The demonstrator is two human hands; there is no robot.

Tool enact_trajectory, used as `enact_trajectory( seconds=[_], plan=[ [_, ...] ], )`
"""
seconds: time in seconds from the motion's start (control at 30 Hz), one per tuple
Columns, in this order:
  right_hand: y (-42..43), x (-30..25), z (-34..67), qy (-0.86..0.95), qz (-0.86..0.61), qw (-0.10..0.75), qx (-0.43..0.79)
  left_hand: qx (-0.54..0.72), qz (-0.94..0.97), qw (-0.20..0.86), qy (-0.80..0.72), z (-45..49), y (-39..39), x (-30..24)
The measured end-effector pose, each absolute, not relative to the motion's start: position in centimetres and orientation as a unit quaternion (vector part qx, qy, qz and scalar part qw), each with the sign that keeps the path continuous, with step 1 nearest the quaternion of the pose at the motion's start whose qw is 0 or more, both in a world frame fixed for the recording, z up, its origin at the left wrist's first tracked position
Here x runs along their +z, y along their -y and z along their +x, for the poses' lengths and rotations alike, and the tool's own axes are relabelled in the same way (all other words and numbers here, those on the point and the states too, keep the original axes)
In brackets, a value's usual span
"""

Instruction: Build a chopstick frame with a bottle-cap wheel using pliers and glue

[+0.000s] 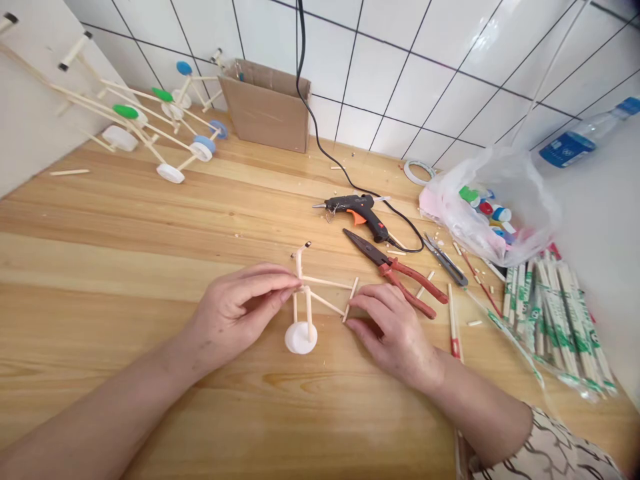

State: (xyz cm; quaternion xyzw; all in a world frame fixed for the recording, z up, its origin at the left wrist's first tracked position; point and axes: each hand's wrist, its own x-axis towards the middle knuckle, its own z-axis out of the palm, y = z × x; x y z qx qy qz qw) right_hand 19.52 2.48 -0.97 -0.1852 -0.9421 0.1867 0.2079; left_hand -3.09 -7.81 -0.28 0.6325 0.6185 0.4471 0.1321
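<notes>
Here we are, looking down over the wooden bench [100, 267], and the action is right in the middle! A small model of pale chopstick pieces [325, 283] stands on a white bottle-cap wheel [301, 337], just in front of us. The left hand [240, 313] has its fingertips pinched around the model's upright, right at the joint, while the right hand [393, 330] pinches a short crosspiece [351, 300] at the far end between thumb and fingers.

Over on the right, we have a clear plastic bag [520, 200] slumped against the wall, full of bottle caps [487, 207] in green, red, blue and white. Just below it lies a big bundle of disposable chopsticks [555, 327] in green-printed wrappers. Further along sits a plastic bottle [575, 137] with a blue cap. At the back, a cardboard box [265, 107] stands against the white tiles, and we can't see inside it from here.

Close to the right hand are red-handled pliers [395, 267], with a black hot glue gun [357, 213] just beyond them. Up on the left stand more stick models [150, 120] on coloured and white cap wheels.
</notes>
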Motion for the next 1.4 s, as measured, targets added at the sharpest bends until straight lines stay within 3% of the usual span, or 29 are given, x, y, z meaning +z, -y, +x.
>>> enact_trajectory(
  seconds=[0.6,1.0,1.4],
  plan=[
    [-2.6,-1.0,19.2,0.942,-0.187,0.203,0.190,0.447,0.622,0.141,-0.627,-3.1,7.8,-0.4],
    [-2.9,-0.4,20.1,0.916,-0.215,0.255,0.221,0.445,0.593,0.129,-0.659,-3.2,8.0,-0.2],
    [-2.6,1.0,20.4,0.936,-0.199,0.219,0.188,0.425,0.545,0.107,-0.715,-3.9,8.2,-0.6]
  ],
)
